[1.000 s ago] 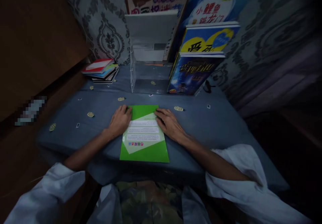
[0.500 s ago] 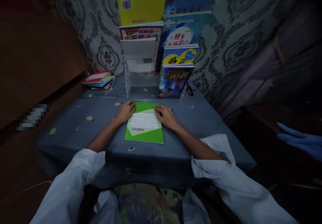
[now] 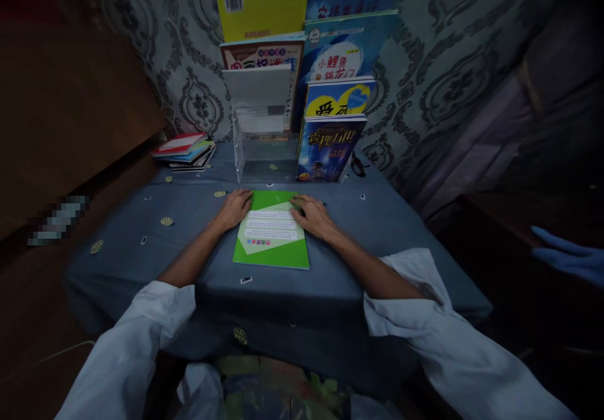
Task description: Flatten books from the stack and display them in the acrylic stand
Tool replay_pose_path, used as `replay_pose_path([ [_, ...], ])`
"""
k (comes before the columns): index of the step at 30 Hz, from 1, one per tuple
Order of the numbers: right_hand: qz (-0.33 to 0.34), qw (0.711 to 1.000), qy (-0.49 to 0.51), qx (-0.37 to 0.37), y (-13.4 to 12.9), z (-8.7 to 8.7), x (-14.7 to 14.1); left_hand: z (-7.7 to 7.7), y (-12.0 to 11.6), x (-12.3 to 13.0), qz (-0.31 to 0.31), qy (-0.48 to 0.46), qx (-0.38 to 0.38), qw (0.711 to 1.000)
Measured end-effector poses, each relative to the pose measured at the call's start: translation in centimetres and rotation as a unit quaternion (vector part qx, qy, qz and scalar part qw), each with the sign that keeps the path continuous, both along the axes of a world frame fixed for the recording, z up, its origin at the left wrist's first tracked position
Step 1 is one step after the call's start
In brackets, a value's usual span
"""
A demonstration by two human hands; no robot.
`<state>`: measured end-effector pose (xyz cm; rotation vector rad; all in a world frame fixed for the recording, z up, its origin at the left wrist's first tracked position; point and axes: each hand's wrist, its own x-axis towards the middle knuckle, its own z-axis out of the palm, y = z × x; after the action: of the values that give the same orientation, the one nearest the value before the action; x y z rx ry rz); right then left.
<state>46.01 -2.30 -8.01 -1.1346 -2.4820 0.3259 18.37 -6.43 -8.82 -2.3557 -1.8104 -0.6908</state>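
Note:
A thin green book (image 3: 271,257) with a pale panel of printed text lies flat on the cloth-covered table, its print upside down to me. At its upper left edge, my left hand (image 3: 234,210) holds it with bent fingers pressed close together. My right hand (image 3: 315,216) grips the opposite edge, fingertips over the cover. Just beyond the book is a clear acrylic rack (image 3: 240,155) with books standing in tiers. A dark blue book (image 3: 328,152) fills its front right slot. Behind that one stands a blue and yellow book (image 3: 340,96).
A stack of books (image 3: 184,152) lies at the table's back left. Dark-framed glasses (image 3: 358,167) are right of the rack. A patterned wall closes off the back. Wooden furniture (image 3: 70,111) stands left. A blue glove-like shape (image 3: 569,255) shows at the far right.
My view has shifted slightly. Both hands stay at the edges of the green book, which lies in the same place.

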Motion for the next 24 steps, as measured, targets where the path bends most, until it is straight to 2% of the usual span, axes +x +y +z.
replay_pose_path([
  [14, 0.001, 1.0, -0.005, 0.012, -0.6, -0.3, -0.1, 0.4, -0.3, 0.3, 0.006, 0.004, -0.014, 1.0],
  [24, 0.071, 0.997, -0.03, 0.019, 0.5, 0.4, 0.5, 0.7, -0.2, 0.2, -0.015, 0.022, -0.035, 0.999],
])
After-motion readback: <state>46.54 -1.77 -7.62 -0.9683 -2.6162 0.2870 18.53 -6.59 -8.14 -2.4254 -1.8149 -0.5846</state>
